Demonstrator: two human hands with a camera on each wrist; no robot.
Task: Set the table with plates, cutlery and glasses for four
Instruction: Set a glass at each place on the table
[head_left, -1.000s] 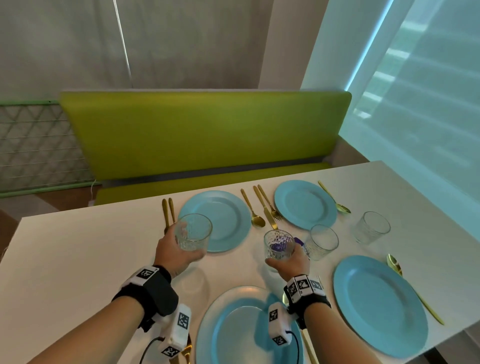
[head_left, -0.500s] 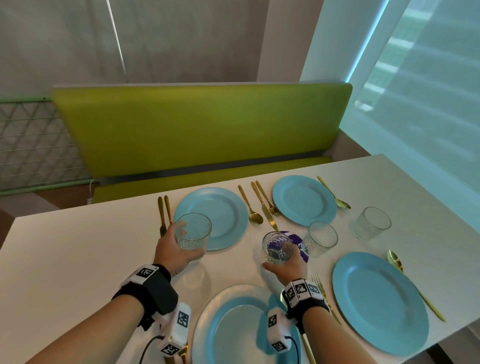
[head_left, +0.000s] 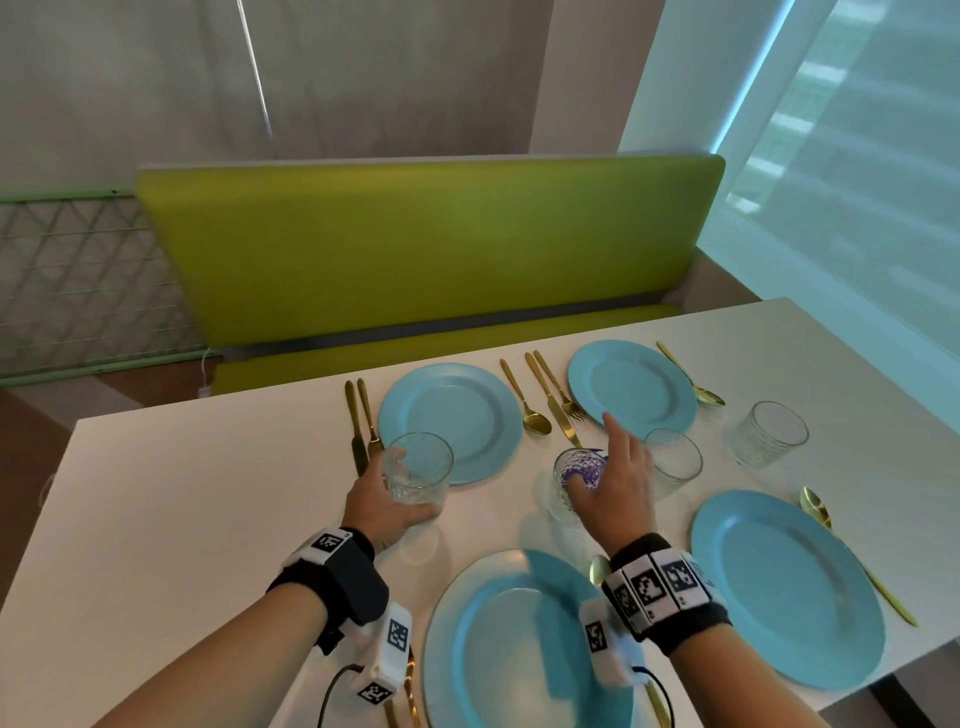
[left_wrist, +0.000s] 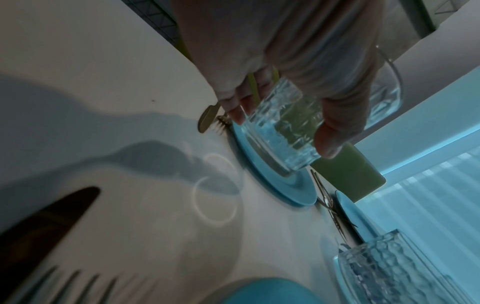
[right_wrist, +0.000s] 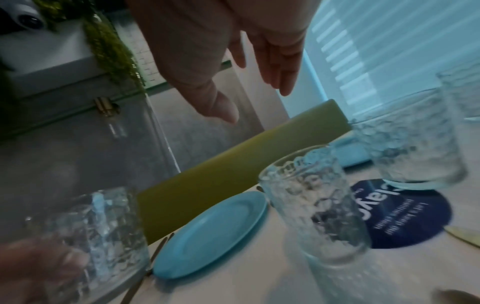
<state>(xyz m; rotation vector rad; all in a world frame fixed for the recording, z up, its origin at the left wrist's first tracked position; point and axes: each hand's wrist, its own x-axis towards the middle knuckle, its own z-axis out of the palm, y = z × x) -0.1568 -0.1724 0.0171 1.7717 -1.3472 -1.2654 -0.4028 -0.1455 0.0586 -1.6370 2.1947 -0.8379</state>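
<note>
My left hand (head_left: 387, 501) grips a clear patterned glass (head_left: 417, 469) just above the white table (head_left: 171, 509), over the near edge of the far-left blue plate (head_left: 457, 410). The left wrist view shows the fingers and thumb wrapped round this glass (left_wrist: 275, 144). My right hand (head_left: 605, 467) hovers open with straight fingers over a second glass (head_left: 574, 480), which stands on the table. In the right wrist view that glass (right_wrist: 314, 205) stands free below the open right hand (right_wrist: 253, 96).
Two more glasses (head_left: 674, 460) (head_left: 769, 431) stand to the right, one on a dark blue round coaster (right_wrist: 405, 216). Three other blue plates (head_left: 631, 387) (head_left: 784, 587) (head_left: 519, 639) lie around, with gold cutlery (head_left: 550, 397) beside them. A green bench (head_left: 415, 249) backs the far edge.
My right hand has let go of its glass, opened, and lifted forward over it. The left hand still holds its glass in about the same place.
</note>
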